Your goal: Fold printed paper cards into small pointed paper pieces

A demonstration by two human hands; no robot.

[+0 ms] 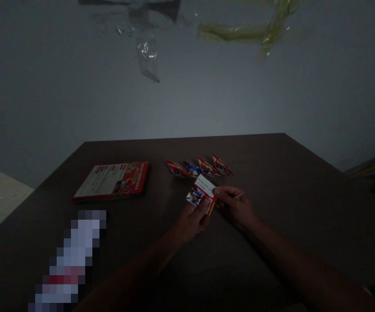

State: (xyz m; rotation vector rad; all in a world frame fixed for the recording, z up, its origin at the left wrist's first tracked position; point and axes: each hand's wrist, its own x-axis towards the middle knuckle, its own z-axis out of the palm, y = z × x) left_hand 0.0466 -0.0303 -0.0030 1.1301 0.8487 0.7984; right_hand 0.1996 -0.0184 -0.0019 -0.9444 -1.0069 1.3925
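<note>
Between my two hands is a small printed card [203, 190], red and white with a picture on it, tilted above the table. My left hand [192, 220] pinches its lower edge with the thumb on top. At its right edge, my right hand [234, 203] grips it between thumb and fingers. Just beyond the card, several folded cards stand in a row; the leftmost is a red folded card [177, 169], and the rightmost is another red folded card [222, 165]. The print on them is too small to read.
A flat red box or book [109, 180] with a white panel lies to the left on the dark table [255, 151]. Nearer me at left is a long pixelated object [73, 255]. Behind the table rises a grey wall [207, 95] with tape remnants [236, 32].
</note>
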